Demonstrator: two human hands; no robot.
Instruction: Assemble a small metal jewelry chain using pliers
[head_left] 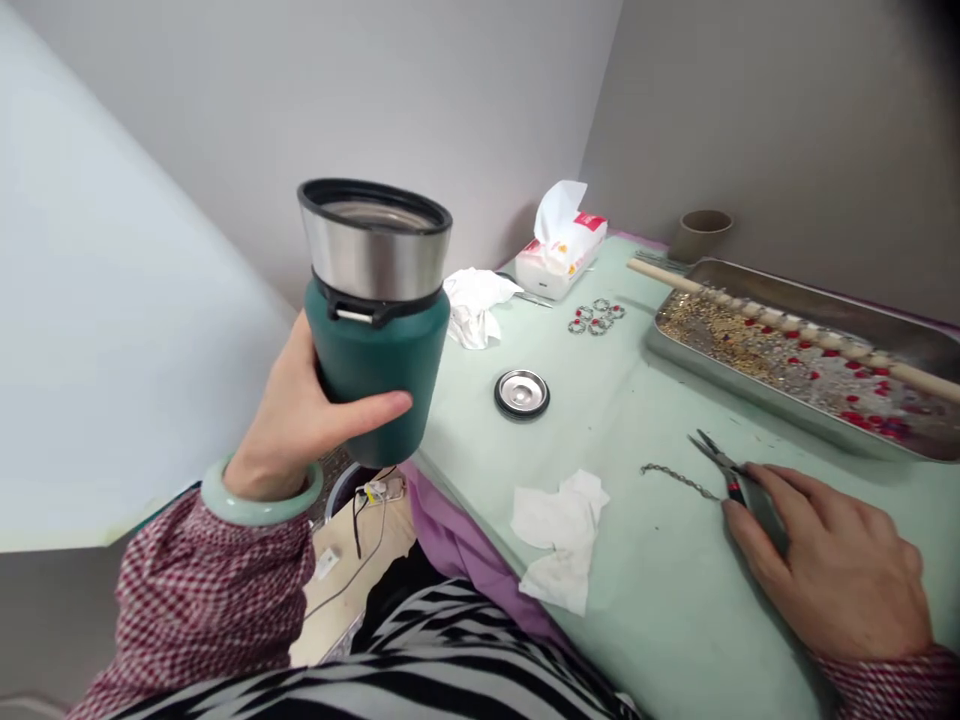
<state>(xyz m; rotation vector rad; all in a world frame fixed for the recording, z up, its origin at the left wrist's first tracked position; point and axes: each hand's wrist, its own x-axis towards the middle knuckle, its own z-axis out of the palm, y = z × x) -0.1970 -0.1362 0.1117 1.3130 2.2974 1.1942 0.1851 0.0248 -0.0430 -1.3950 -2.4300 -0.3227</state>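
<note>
A dark green insulated tumbler (379,350) with a steel collar is raised above the table's left edge. My left hand (300,405) wraps round its body, thumb across the front; its top is uncovered. On the table lies a round steel lid (522,392) with a black rim, underside up. My right hand (840,560) rests on the table at the right, thumb and fingers loosely about the handles of pliers (720,462), whose jaws are parted. Beside the pliers' handle lies a short metal chain (679,480), not visibly in the jaws.
Crumpled tissues (562,530) lie near the front edge and more tissue (476,300) at the back. A tissue pack (562,250), several beaded rings (598,317) and a brown cup (701,232) stand behind. A metal tray (750,375) of beads has a wooden stick (795,325) across it.
</note>
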